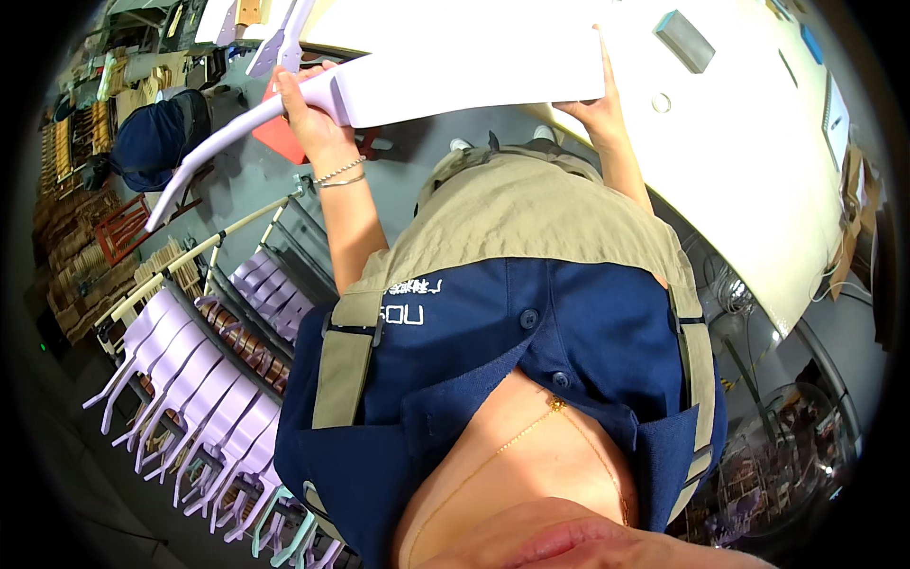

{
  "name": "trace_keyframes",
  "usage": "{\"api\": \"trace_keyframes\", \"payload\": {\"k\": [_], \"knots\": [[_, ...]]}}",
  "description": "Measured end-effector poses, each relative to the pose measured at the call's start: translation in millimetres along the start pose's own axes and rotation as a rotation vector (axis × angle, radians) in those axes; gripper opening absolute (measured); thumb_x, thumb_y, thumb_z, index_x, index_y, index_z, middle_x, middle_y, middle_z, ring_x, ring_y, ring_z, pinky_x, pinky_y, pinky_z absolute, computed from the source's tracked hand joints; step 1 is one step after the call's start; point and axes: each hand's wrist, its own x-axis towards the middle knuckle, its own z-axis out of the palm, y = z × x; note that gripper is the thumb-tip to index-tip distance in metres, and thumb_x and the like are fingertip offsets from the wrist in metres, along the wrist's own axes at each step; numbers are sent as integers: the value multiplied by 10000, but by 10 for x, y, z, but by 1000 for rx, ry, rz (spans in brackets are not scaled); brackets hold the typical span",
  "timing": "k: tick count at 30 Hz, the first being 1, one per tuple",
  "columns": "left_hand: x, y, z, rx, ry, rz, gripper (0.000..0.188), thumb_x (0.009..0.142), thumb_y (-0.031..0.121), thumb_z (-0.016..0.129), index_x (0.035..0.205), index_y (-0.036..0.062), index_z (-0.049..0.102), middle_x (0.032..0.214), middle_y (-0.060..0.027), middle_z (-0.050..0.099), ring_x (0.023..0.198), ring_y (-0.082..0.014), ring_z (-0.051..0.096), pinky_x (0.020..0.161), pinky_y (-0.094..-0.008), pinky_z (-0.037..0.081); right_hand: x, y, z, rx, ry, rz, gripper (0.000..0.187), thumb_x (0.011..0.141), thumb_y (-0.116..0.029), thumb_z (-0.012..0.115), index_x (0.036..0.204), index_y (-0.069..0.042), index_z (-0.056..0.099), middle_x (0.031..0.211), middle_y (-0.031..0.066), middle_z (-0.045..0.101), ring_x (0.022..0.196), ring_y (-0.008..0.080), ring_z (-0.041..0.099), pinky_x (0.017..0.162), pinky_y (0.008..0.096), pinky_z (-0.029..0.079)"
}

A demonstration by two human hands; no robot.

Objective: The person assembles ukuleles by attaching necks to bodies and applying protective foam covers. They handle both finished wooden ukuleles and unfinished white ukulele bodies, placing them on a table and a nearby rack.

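Observation:
A lilac guitar (474, 81) is held level in front of me, its body washed out almost white by the light. Its neck (223, 133) points to the left and slopes down to the headstock. My left hand (313, 109), with bracelets on the wrist, is wrapped round the neck close to the body. At the other end, my right hand (599, 106) grips the body's lower corner, with fingers stretched up along its end. Strings cannot be made out.
A white table (720, 180) spans the right, with a grey block (684, 41) and a small ring (661, 102) on it. More lilac headstocks (270, 52) lie at the top left. A rack (204, 247) of lilac guitars (180, 351) stands at my lower left. A red stool (277, 140) is behind my left hand.

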Motion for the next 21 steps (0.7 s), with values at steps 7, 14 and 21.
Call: {"api": "trace_keyframes", "payload": {"k": [7,14,21], "knots": [[-100,127,448,155,-153,215,541,774,343,605,1157,45,364,734,-76,530,731,-201,544,746,-381,470,68,-258,-24,-187,37,20,1097,489,-149,818,1361,-89,154,1358,157,269,1229,270,315,975,370,326],[-240,46,922,380,-557,304,663,816,485,460,1229,2,272,924,-183,578,890,-326,563,824,-428,422,108,-567,-69,-811,96,-121,1029,506,-189,805,1332,-43,209,1349,199,257,1260,329,238,996,422,275],[-235,-98,1316,572,-855,338,592,838,340,534,1245,-17,295,1171,-104,404,1004,-186,436,893,-318,329,166,-669,-41,-892,89,-160,1018,515,-315,792,1323,-35,239,1361,202,239,1270,338,219,983,533,211]]}}
